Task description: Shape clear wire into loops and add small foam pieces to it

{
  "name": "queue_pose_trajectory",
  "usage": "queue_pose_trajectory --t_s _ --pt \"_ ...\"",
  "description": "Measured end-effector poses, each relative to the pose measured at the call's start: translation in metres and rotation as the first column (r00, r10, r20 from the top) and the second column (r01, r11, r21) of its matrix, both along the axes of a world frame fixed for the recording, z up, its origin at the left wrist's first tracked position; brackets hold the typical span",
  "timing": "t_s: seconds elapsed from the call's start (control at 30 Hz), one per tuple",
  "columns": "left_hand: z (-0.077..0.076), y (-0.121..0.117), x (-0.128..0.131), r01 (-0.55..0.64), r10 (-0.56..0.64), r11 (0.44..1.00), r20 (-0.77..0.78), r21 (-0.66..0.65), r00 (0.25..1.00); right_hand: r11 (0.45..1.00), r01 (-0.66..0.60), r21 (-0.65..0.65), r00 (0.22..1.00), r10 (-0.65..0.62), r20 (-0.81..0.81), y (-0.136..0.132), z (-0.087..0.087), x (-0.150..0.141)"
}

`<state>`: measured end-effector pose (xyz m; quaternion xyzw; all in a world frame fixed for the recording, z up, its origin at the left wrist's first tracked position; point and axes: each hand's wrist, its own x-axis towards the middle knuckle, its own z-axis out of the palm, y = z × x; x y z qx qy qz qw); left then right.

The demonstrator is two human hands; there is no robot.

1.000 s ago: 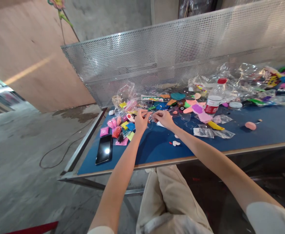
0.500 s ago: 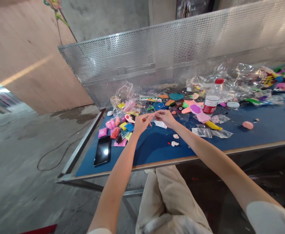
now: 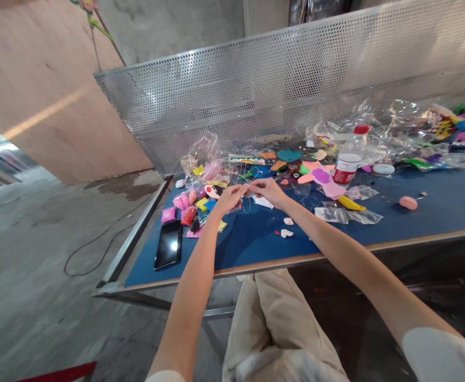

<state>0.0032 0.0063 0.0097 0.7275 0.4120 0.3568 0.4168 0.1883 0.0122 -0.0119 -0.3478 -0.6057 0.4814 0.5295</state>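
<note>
Above the blue tabletop [image 3: 252,246], my two hands meet fingertip to fingertip. My left hand [image 3: 231,199] is closed in a pinch on a thin pale thread [image 3: 245,168], which rises above the fingers and loops below them. From the other side my right hand [image 3: 267,191] pinches at the same spot, its fingertips on the thread too. Anything smaller between the fingers is hidden. A white scrap [image 3: 263,202] lies under my right hand. Closer to me are small white clay lumps [image 3: 286,233] and a tiny red bit [image 3: 277,232].
Colourful clay packets [image 3: 189,215] and a black phone [image 3: 168,245] lie at the left. On the right stand a red-capped bottle [image 3: 347,164], pink and purple cut shapes [image 3: 323,178] and plastic bags [image 3: 405,130]. A perforated metal panel [image 3: 232,101] borders the back.
Both hands stay pinched together and have shifted slightly left relative to the table. The thread's loop now shows more clearly. The view has moved a little.
</note>
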Motion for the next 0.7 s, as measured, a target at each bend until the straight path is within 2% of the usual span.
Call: queue_pose_trajectory --t_s 0.1,0.23,0.4,0.6,0.7 --pt "0.0001 -0.0003 0.0003 0.013 -0.013 1.0 -0.002 0.028 1.0 1.0 -0.01 -0.028 1.0 0.009 -0.03 0.0009 0.0001 0.0005" --pt "-0.0008 -0.003 0.0047 -0.054 0.058 0.993 -0.038 0.108 0.998 0.994 -0.041 -0.105 0.995 0.03 -0.098 0.0032 -0.0024 -0.0022" --pt "0.0005 -0.0068 0.009 -0.08 0.087 0.981 -0.035 0.177 0.996 0.984 -0.059 -0.17 0.993 0.04 -0.114 0.0045 -0.0046 -0.0035" --pt "0.0046 -0.0059 0.003 0.011 -0.011 1.0 -0.001 -0.006 1.0 0.983 -0.102 -0.151 0.991 0.088 -0.1 0.005 -0.0034 0.0009" --pt "0.0063 -0.0063 0.0018 0.023 -0.023 0.999 0.008 -0.047 1.0 0.984 -0.114 -0.135 0.99 0.101 -0.1 0.0048 -0.0028 0.0003"
